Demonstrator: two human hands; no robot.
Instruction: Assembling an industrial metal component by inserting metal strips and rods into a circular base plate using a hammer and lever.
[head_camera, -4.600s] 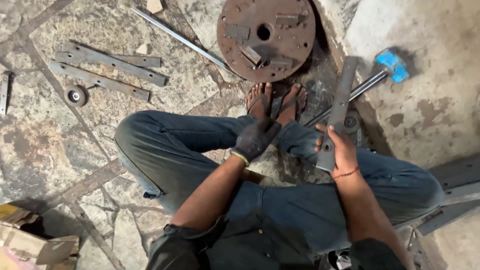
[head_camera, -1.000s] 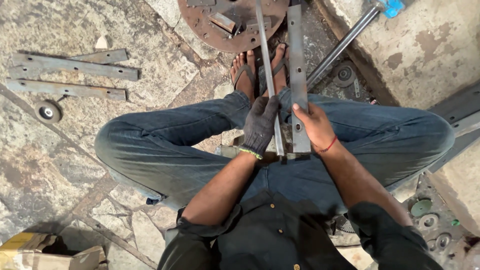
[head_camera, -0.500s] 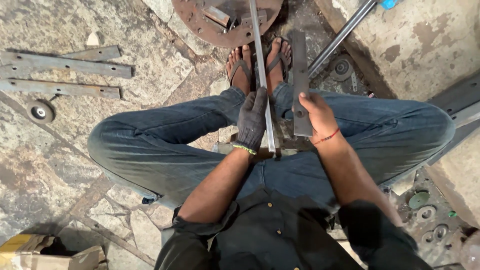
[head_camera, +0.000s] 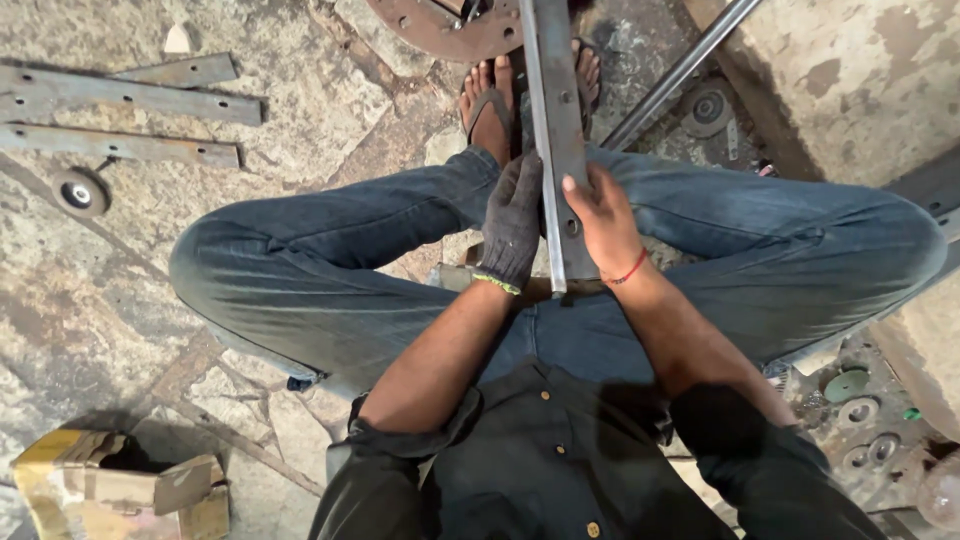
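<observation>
I squat on a stone floor with my knees spread. A long grey steel angle bar (head_camera: 553, 110) with small holes runs away from me between my feet. My left hand (head_camera: 514, 222), in a dark glove with a green cuff edge, presses against the bar's left side. My bare right hand (head_camera: 603, 222), with a red thread at the wrist, grips the bar's right side near its close end. The bar's far end reaches over a rusty round plate (head_camera: 447, 24) at the top edge.
Flat steel strips with holes (head_camera: 120, 97) lie on the floor at upper left beside a small grinding disc (head_camera: 78, 192). A steel pipe (head_camera: 680, 72) slants at upper right. A cardboard box (head_camera: 110, 488) sits at lower left. Several discs (head_camera: 848, 385) lie at right.
The thin bar and the flat piece that my hands held apart now sit together as one angle bar. Both hands have closed in on it, and the view has shifted.
</observation>
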